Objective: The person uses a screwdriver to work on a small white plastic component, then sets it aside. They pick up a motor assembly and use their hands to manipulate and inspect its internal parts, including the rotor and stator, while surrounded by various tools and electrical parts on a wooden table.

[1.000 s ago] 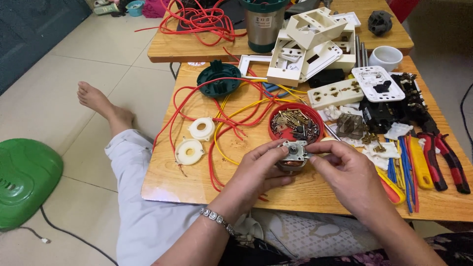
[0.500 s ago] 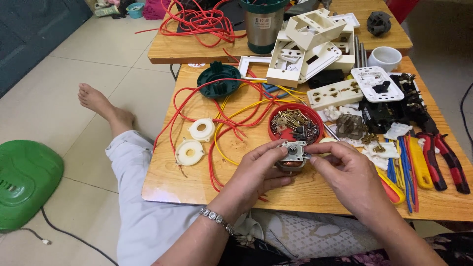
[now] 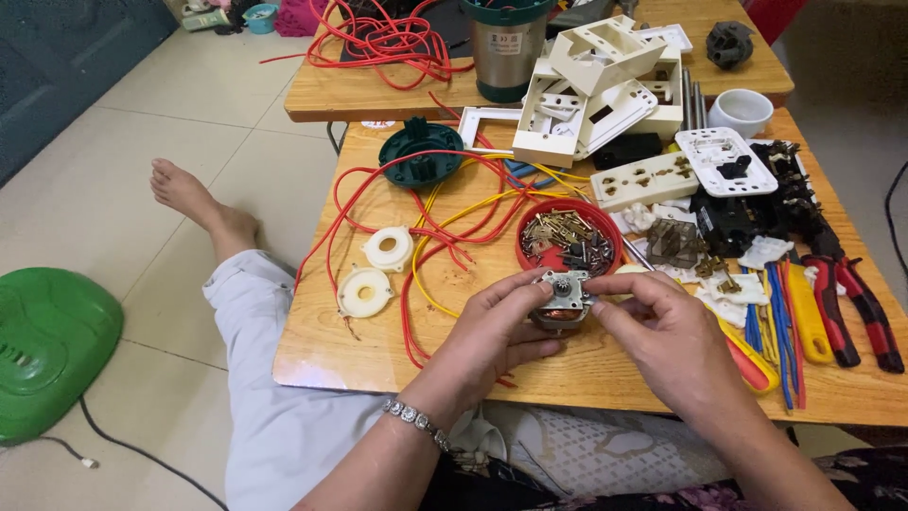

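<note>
A green lid [image 3: 52, 350] lies on the floor at the far left, well apart from the table [image 3: 378, 360]. On the table's left part sit two white discs [image 3: 376, 270], one behind the other, with red wires [image 3: 378, 189] looping past them toward a dark green cap [image 3: 421, 156] near the back edge.

The left hand [image 3: 492, 331] comes up from the near edge, wrist bent back and palm turned right, a beaded bracelet [image 3: 416, 421] on the wrist. Its fingers are half curled, and thumb and fingertips pinch the left side of a small metal motor [image 3: 565, 301], which is held just above the table near the front edge, gear end up. Just behind the motor stands a red bowl [image 3: 567, 241] of screws.

The right hand [image 3: 667, 336] reaches in from the right, fingers bent, forefinger and thumb closed on the motor's right top corner. Beyond it lie white socket plates [image 3: 653, 180], blue wires [image 3: 771, 322] and red-handled pliers [image 3: 856, 308] toward the right edge.

Compared with half a second ago, both hands keep the same grip and the motor has hardly shifted; the things on the table lie as they did.
</note>
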